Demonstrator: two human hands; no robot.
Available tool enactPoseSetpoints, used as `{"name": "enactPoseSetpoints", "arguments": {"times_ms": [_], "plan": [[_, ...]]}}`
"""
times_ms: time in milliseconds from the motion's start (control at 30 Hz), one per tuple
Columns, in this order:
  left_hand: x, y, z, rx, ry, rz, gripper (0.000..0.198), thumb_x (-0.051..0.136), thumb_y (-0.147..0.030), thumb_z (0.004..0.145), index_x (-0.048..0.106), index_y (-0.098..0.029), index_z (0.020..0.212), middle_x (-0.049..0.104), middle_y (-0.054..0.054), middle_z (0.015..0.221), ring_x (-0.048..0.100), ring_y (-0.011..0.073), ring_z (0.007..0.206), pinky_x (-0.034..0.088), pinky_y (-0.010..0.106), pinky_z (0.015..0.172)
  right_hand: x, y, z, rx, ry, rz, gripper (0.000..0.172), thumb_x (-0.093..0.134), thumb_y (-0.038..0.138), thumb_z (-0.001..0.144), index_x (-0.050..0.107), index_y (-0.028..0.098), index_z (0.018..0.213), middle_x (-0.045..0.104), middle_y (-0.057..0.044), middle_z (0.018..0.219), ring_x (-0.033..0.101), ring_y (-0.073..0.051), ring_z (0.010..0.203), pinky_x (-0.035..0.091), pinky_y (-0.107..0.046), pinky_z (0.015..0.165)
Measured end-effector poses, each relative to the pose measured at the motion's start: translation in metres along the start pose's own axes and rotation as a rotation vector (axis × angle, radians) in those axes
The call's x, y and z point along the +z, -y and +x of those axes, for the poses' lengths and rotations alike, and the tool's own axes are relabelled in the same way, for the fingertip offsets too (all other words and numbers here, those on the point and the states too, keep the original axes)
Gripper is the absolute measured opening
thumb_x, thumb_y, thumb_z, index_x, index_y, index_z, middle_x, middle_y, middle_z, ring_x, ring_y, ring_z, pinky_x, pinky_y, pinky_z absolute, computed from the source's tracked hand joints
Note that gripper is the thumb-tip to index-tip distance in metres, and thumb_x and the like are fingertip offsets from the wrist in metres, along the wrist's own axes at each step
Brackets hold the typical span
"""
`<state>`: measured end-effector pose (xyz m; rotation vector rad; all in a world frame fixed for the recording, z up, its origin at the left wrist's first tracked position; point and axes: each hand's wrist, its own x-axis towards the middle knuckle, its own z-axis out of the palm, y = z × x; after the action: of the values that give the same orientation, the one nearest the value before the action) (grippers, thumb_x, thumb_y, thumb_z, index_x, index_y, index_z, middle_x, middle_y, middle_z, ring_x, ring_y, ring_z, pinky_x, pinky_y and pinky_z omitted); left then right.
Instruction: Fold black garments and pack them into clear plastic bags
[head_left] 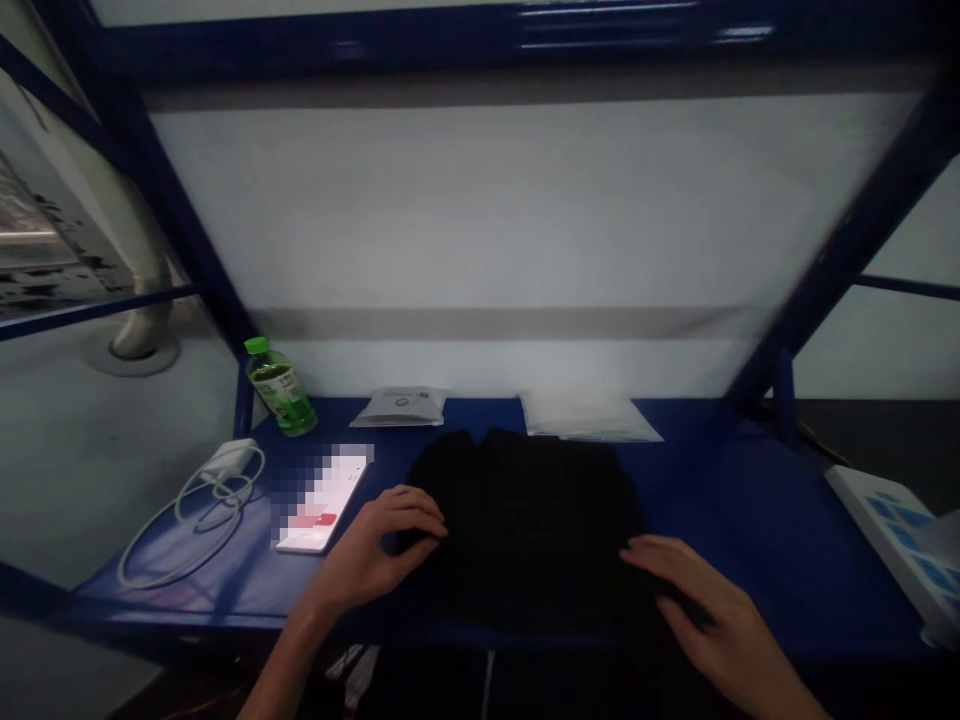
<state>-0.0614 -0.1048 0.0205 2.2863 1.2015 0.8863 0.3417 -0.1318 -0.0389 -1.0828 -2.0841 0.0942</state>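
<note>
A black folded cloth, apparently a garment (525,520), lies on the blue tabletop (720,480) in front of me. At its left side, my left hand (382,545) touches the cloth with its fingertips; the thumb stands apart from the fingers. My right hand (705,605) rests at the right edge, fingers stretched onto the fabric and thumb spread below. The cloth is so dark that its folds barely show. Just left of my left hand lies a phone (326,500) with a lit, partly blurred screen.
A green-capped bottle (281,390) stands at the back left, behind a white charger (231,457) with a coiled cable (180,575). Two flat packets, one grey (401,407) and one white (585,415), lie along the back. A white-and-blue box (896,540) sits far right. Blue frame bars surround the tabletop.
</note>
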Motion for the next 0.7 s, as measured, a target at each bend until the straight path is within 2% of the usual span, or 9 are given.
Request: {"name": "enactPoseSetpoints", "arguments": {"times_ms": [100, 200, 367, 433, 567, 633, 700], "plan": [[0.001, -0.001, -0.01, 0.022, 0.039, 0.056, 0.018, 0.06, -0.022, 0.088, 0.075, -0.031, 0.091, 0.07, 0.002, 0.106, 0.062, 0.0217, 0.106, 0.045, 0.04, 0.099, 0.003, -0.001, -0.016, -0.043, 0.034, -0.017, 0.038, 0.055, 0.018, 0.085, 0.07, 0.039, 0.113, 0.073, 0.0, 0.113, 0.068, -0.028, 0.108, 0.061, -0.046, 0.089], [0.005, -0.002, -0.018, 0.011, 0.072, 0.113, 0.021, 0.059, -0.02, 0.086, 0.075, -0.032, 0.092, 0.069, 0.002, 0.11, 0.06, 0.0227, 0.109, 0.045, 0.04, 0.099, 0.003, -0.002, -0.027, -0.02, 0.08, -0.058, 0.039, 0.057, 0.021, 0.087, 0.068, 0.041, 0.118, 0.072, 0.0, 0.116, 0.066, -0.03, 0.112, 0.061, -0.049, 0.089], [0.004, -0.008, -0.021, 0.006, 0.108, 0.133, 0.016, 0.06, -0.027, 0.088, 0.075, -0.031, 0.094, 0.069, 0.003, 0.111, 0.059, 0.0248, 0.111, 0.044, 0.039, 0.098, -0.005, 0.002, -0.028, 0.03, 0.2, -0.048, 0.039, 0.059, 0.027, 0.088, 0.066, 0.039, 0.124, 0.068, -0.003, 0.125, 0.057, -0.033, 0.124, 0.057, -0.053, 0.095], [0.002, -0.011, -0.016, 0.01, 0.129, 0.125, 0.018, 0.058, -0.029, 0.091, 0.075, -0.029, 0.091, 0.071, 0.003, 0.104, 0.062, 0.0234, 0.105, 0.044, 0.038, 0.097, -0.012, 0.002, -0.022, 0.091, 0.22, 0.004, 0.034, 0.061, 0.032, 0.089, 0.068, 0.036, 0.122, 0.068, -0.004, 0.126, 0.055, -0.034, 0.126, 0.056, -0.052, 0.097], [-0.004, -0.015, 0.002, -0.031, 0.083, 0.122, 0.025, 0.051, -0.033, 0.097, 0.074, -0.025, 0.092, 0.073, 0.002, 0.094, 0.065, 0.0196, 0.09, 0.046, 0.034, 0.09, -0.024, -0.01, -0.003, 0.26, 0.132, 0.094, 0.028, 0.056, 0.042, 0.093, 0.072, 0.031, 0.114, 0.071, -0.006, 0.12, 0.065, -0.029, 0.114, 0.057, -0.043, 0.095], [-0.004, -0.016, 0.015, -0.037, 0.04, 0.136, 0.023, 0.051, -0.033, 0.098, 0.073, -0.025, 0.096, 0.072, 0.002, 0.096, 0.065, 0.0185, 0.09, 0.047, 0.032, 0.088, -0.026, -0.021, 0.009, 0.324, 0.098, 0.053, 0.029, 0.056, 0.044, 0.093, 0.07, 0.03, 0.115, 0.071, -0.005, 0.118, 0.066, -0.027, 0.109, 0.056, -0.041, 0.094], [-0.002, -0.014, 0.032, -0.009, 0.031, 0.143, 0.02, 0.053, -0.031, 0.097, 0.072, -0.026, 0.1, 0.072, 0.001, 0.1, 0.065, 0.0172, 0.091, 0.047, 0.03, 0.086, -0.024, -0.032, 0.021, 0.319, 0.078, -0.03, 0.032, 0.056, 0.045, 0.093, 0.067, 0.031, 0.119, 0.069, -0.005, 0.12, 0.064, -0.027, 0.111, 0.054, -0.043, 0.096]]}}
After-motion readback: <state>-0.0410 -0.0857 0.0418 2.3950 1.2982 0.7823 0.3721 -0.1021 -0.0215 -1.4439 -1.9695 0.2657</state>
